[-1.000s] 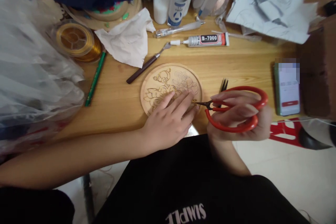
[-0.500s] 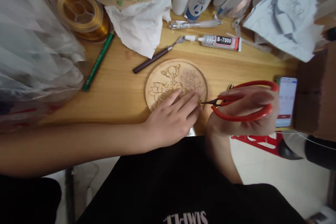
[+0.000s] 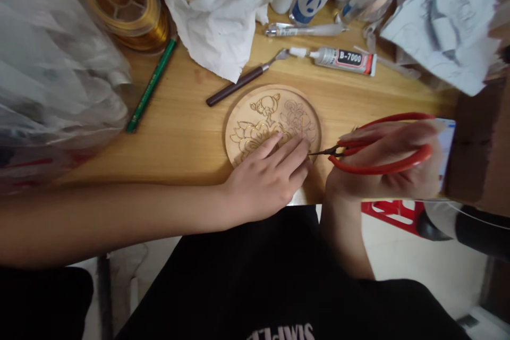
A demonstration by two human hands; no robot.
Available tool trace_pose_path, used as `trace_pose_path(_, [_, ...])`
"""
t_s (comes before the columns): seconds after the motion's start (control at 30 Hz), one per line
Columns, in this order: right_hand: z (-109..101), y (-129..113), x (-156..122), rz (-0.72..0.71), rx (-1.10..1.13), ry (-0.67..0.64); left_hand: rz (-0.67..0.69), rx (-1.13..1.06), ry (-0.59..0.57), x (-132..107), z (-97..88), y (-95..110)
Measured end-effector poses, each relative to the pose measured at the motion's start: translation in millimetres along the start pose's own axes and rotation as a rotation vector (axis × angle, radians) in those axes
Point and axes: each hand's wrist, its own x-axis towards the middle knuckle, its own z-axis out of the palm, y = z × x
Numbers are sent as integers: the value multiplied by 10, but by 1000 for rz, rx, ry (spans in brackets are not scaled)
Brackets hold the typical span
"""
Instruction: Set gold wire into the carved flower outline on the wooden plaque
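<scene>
A round wooden plate [image 3: 255,96] lies on the table, with a flower pattern outlined in gold wire and a part on the right drawn in thin lines. My left hand [image 3: 269,178] rests palm down across its lower part, fingers stretched out, covering some of the pattern. A short gold wire strand [image 3: 302,126] shows beside its fingertips. In my right hand [image 3: 392,164] are red-handled needle-nose pliers [image 3: 338,152]. Their thin dark tips reach the plate's right rim, close to the left fingers. What lies between the tips is too small to tell.
Behind the plate lie a brown-handled tool [image 3: 237,86], a B-7000 glue tube [image 3: 345,59], a pen [image 3: 305,30] and a crumpled tissue [image 3: 223,26]. A green pencil [image 3: 153,85] and gold wire spool [image 3: 125,5] are at left. A phone [image 3: 447,143] lies behind the right hand.
My right hand and the pliers have shifted slightly right, now covering more of the phone. The tips sit a little farther right on the plate's rim. The whole view has moved a little.
</scene>
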Motion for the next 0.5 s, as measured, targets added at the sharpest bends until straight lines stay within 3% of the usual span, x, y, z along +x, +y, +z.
trace_pose_path(0.17, [-9, 101, 27, -105, -23, -72, -2, 5, 6, -3, 1, 1])
trace_pose_path(0.37, [20, 57, 91, -84, -73, -55, -2, 7, -19, 6, -6, 5])
trace_pose_path(0.5, [-47, 103, 72, -2, -181, -221, -6, -20, -37, 3, -4, -3])
